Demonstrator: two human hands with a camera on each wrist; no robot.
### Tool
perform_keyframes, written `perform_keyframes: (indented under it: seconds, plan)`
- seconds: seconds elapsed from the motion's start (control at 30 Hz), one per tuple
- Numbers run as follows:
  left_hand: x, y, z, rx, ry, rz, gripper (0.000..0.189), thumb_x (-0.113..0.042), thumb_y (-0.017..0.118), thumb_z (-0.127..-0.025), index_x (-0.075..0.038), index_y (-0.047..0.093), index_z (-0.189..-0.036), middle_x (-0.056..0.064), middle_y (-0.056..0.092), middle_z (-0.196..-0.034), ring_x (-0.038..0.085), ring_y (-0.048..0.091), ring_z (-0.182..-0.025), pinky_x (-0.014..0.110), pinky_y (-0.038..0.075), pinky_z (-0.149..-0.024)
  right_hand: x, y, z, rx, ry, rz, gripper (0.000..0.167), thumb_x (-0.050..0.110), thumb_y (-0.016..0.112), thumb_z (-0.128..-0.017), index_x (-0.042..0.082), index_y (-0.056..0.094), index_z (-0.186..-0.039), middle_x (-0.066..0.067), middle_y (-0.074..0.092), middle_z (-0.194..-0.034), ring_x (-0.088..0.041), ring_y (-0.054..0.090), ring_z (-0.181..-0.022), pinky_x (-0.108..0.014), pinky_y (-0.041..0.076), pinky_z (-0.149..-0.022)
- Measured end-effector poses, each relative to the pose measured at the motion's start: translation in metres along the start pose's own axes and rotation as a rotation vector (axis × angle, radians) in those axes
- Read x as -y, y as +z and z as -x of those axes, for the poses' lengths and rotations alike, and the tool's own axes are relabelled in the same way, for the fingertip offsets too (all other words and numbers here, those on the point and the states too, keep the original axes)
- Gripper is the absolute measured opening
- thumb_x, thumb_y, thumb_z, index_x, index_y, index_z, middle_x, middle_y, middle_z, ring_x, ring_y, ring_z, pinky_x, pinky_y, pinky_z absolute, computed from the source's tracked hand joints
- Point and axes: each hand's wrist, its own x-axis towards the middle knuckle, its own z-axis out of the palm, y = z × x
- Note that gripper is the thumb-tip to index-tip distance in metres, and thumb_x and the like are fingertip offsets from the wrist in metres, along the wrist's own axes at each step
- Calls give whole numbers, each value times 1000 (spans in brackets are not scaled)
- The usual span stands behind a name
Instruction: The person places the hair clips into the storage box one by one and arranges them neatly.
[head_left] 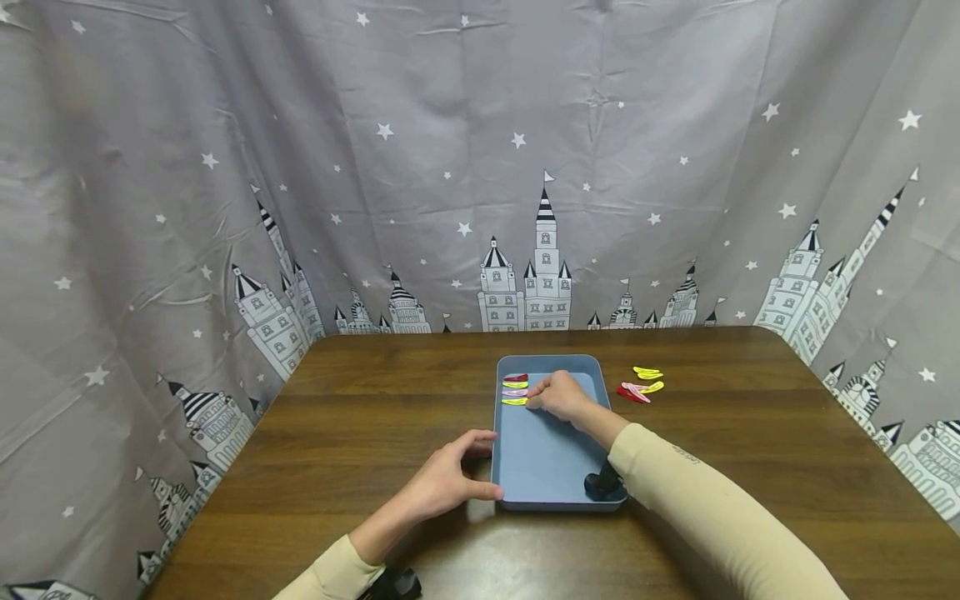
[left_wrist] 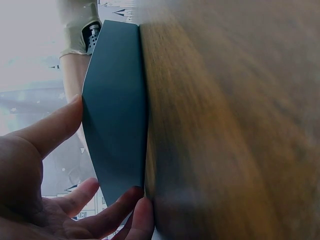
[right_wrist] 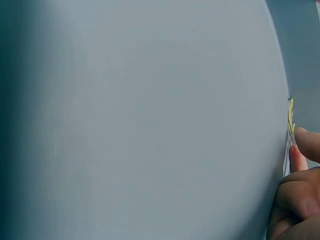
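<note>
A blue-grey tray [head_left: 551, 467] lies on the wooden table. Inside, along its left wall, red, yellow and pink snap hair clips form a column. The lowest, a yellow hair clip [head_left: 513, 402], has its right end at the fingertips of my right hand [head_left: 562, 395]. Thumb and forefinger pinch at that yellow clip [right_wrist: 291, 114] in the right wrist view, partly hiding it. My left hand [head_left: 446, 477] rests against the tray's left side with fingers spread. In the left wrist view its thumb touches the rim and other fingertips press the outer wall [left_wrist: 115, 105].
Right of the tray, a loose group of hair clips [head_left: 633, 393] in red, pink and yellow lies on the table [head_left: 360, 417], with more yellow clips [head_left: 647, 372] just behind. A grey curtain [head_left: 420, 183] with stars and castles hangs behind the table.
</note>
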Motion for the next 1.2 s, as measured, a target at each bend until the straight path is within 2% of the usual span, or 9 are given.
perform_keyframes:
  seconds: [0.2, 0.3, 0.5, 0.7, 0.8, 0.87, 0.93, 1.03, 1.2]
  plan:
    - [0, 1, 1, -12, 8, -3, 78, -33, 89, -75, -12, 53, -141, 14, 68, -127, 33, 59, -124, 56, 42, -103, 2, -8, 2, 26, 20, -38, 14, 14, 74, -91, 7, 78, -101, 2, 49, -64, -10, 28, -40, -25, 26, -42]
    - [0, 1, 1, -16, 13, 3, 78, -32, 90, -75, -12, 53, -140, 14, 68, -127, 32, 60, -123, 54, 43, -102, 3, -13, 3, 35, 25, -51, 19, 15, 73, -91, 6, 77, -107, 2, 44, -62, -9, 28, -40, -24, 26, -42]
    - [0, 1, 1, -20, 13, 6, 78, -32, 90, -74, -12, 53, -140, 12, 68, -126, 32, 60, -122, 53, 43, -101, 5, -27, 4, 24, 37, -61, 20, 17, 73, -91, 7, 77, -107, -2, 59, -83, -10, 29, -41, -25, 26, -42]
    - [0, 1, 1, -19, 10, 12, 79, -32, 90, -74, -12, 53, -141, 12, 67, -127, 31, 60, -123, 54, 43, -102, 6, -41, 9, 11, 49, -64, 25, 17, 72, -92, 5, 76, -113, -3, 56, -83, -11, 34, -48, -25, 29, -45]
    - [0, 1, 1, -15, 9, 15, 79, -32, 90, -74, -12, 53, -141, 12, 67, -128, 32, 60, -124, 54, 43, -102, 8, -49, 10, 2, 47, -73, 28, 18, 71, -91, 4, 74, -116, -9, 64, -108, -17, 47, -73, -27, 34, -52]
    - [0, 1, 1, -13, 8, 17, 79, -32, 90, -74, -12, 53, -141, 13, 67, -128, 32, 60, -124, 55, 43, -102, 10, -54, 11, 0, 41, -78, 30, 18, 71, -92, 3, 74, -117, -10, 63, -124, -17, 47, -73, -27, 34, -52]
    - [1, 0, 1, -14, 9, 17, 79, -33, 90, -74, -12, 53, -141, 13, 67, -128, 32, 60, -124, 55, 43, -102, 11, -59, 11, 6, 35, -96, 30, 18, 71, -92, 2, 73, -118, -12, 65, -116, -16, 45, -64, -27, 31, -49]
    - [1, 0, 1, -18, 13, 14, 79, -33, 90, -74, -12, 53, -141, 12, 67, -127, 31, 60, -123, 54, 43, -102, 12, -66, 11, 5, 21, -109, 30, 16, 71, -93, 1, 72, -119, -6, 61, -88, -10, 27, -44, -26, 26, -44]
    - [1, 1, 1, -22, 19, 12, 80, -33, 90, -73, -12, 53, -140, 12, 67, -127, 31, 60, -123, 52, 43, -101, 13, -77, 13, -3, 4, -117, 32, 14, 71, -93, -1, 70, -121, 0, 54, -76, -9, 28, -43, -25, 26, -44]
